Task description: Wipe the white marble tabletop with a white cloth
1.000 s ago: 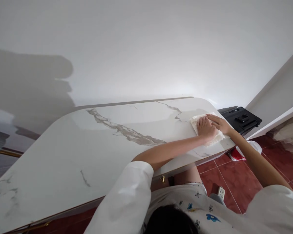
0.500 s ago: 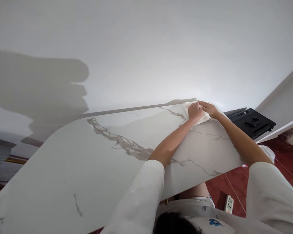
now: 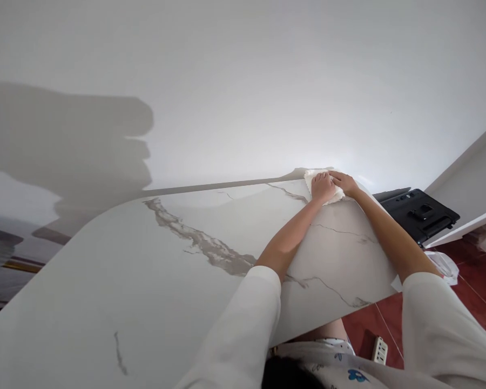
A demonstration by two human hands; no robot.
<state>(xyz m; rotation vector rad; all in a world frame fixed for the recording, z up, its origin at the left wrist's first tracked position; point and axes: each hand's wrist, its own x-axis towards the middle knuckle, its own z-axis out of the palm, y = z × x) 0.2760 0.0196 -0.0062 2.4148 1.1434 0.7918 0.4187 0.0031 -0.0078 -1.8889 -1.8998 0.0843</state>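
Note:
A cream cloth (image 3: 309, 179) with a scalloped edge lies bunched on the white marble-patterned table (image 3: 146, 281), close to its far right corner. My left hand (image 3: 323, 186) presses down on the cloth, its fingers bent into it. Just to the right, my right hand (image 3: 346, 184) also rests on the cloth, fingers pointing left towards my left hand and touching or nearly touching it. Both arms reach forward across the tabletop. Part of the cloth is hidden under the hands.
A white wall (image 3: 243, 86) runs along the table's far edge. Past the right end stands a black suitcase (image 3: 423, 213), with a white plastic bag (image 3: 445, 266) nearer me. On the red tiled floor (image 3: 478, 281) lies a power strip (image 3: 379, 350).
The cloth and both hands have shifted very slightly on the table, staying at the far right corner. My view has tilted a little; both hands keep their hold on the cloth.

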